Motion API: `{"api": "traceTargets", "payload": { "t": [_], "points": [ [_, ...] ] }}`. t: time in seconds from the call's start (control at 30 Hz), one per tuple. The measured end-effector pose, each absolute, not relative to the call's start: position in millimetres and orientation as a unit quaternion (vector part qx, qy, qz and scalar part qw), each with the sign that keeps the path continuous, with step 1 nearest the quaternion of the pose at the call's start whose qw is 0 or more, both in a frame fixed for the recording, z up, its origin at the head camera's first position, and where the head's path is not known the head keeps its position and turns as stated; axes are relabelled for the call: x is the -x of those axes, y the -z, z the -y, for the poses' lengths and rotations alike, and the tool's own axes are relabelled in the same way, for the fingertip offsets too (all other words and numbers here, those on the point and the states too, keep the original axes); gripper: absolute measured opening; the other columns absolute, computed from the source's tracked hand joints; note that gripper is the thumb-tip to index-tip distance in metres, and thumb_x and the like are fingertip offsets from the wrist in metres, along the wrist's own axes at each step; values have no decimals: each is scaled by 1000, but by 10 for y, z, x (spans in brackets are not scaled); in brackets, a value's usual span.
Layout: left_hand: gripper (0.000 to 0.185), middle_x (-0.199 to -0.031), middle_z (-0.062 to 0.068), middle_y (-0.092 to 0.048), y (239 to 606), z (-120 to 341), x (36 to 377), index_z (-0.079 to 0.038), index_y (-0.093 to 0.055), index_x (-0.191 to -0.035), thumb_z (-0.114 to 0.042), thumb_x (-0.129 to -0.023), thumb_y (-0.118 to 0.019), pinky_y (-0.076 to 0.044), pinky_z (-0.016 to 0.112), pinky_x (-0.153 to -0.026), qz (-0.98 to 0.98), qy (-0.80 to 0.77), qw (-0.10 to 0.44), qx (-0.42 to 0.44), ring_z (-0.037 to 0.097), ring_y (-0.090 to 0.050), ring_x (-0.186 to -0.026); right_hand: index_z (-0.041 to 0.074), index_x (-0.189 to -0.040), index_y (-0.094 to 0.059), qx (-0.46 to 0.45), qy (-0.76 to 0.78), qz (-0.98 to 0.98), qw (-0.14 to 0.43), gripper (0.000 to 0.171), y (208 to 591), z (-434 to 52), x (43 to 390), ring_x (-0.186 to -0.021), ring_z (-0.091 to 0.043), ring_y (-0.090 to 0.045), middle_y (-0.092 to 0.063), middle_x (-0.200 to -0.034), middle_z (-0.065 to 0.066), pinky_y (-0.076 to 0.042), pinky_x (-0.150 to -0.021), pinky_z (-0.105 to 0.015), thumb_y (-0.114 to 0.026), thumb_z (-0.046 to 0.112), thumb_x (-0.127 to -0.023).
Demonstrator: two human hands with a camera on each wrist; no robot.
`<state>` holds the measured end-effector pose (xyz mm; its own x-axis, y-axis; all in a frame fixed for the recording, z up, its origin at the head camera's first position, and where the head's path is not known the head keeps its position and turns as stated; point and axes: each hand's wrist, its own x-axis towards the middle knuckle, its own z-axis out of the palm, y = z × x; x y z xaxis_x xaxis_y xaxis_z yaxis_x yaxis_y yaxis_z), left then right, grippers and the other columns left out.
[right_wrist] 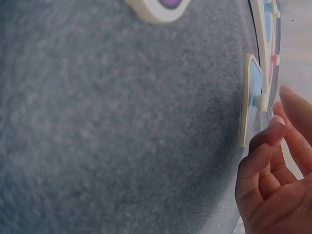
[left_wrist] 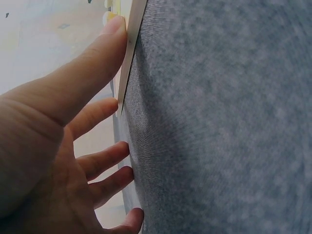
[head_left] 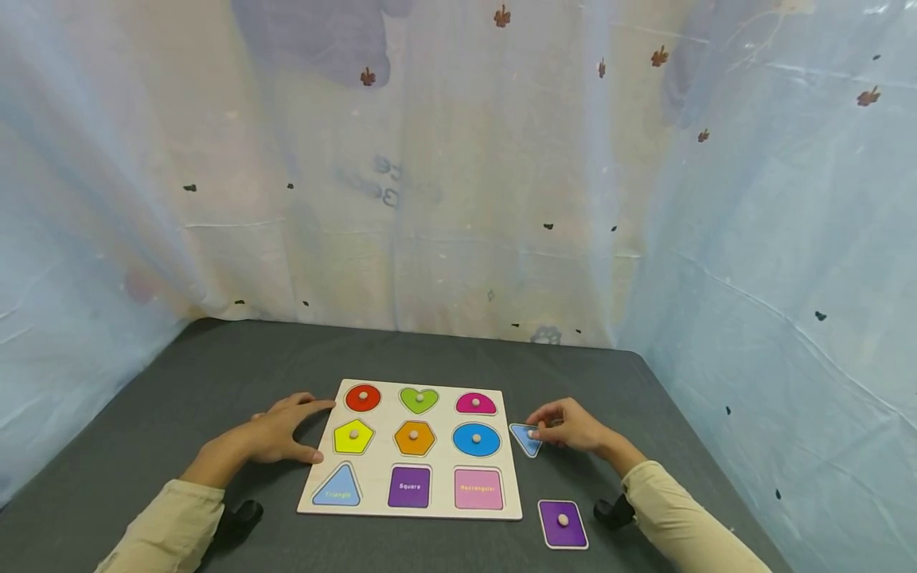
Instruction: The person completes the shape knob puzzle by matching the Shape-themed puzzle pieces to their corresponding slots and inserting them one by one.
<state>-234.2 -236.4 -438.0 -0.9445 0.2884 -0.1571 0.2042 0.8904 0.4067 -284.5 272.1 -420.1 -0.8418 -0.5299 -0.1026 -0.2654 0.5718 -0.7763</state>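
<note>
The left hand [head_left: 282, 430] lies flat, fingers straight, bracing the board [head_left: 411, 509] at its left edge. The right hand [head_left: 569, 426] pinches the knob of the blue triangle [head_left: 525, 439] lying just right of the board. I'd lift it straight by the knob, keeping the board steady.

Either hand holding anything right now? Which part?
Right hand is at the blue triangle piece's knob; grip unclear. Left hand holds nothing, resting open against the puzzle board.

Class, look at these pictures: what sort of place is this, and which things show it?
Probably a makeshift tabletop booth, not a lived-in room: a dark felt table screened by sheer curtains, with only a shape puzzle and two loose pieces laid out.
</note>
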Motion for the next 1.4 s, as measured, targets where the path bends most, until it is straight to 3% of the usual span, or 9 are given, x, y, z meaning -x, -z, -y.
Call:
{"api": "traceTargets", "payload": {
  "t": [1.0,1.4],
  "points": [
    [95,-151,29,-38,4377,2351,2335,-17,-44,-152,-49,-74,-87,-26,86,-97,-967,-198,104,-126,53,-37,-136,-4,-105,-74,233,375,-884,157,16,4305,-2744,2934,-63,-4,-48,-54,-76,2,-38,-52,-19,-71,6,-93],
    [95,-153,29,-36,4381,2354,2345,-18,-43,-153,-49,-74,-87,-24,87,-98,-967,-197,108,-121,55,-35,-137,-5,-103,-72,251,380,-881,127,16,4233,-2707,2887,-68,-7,-51,-53,-75,-1,-42,-61,-20,-72,8,-93]
  ]
}}
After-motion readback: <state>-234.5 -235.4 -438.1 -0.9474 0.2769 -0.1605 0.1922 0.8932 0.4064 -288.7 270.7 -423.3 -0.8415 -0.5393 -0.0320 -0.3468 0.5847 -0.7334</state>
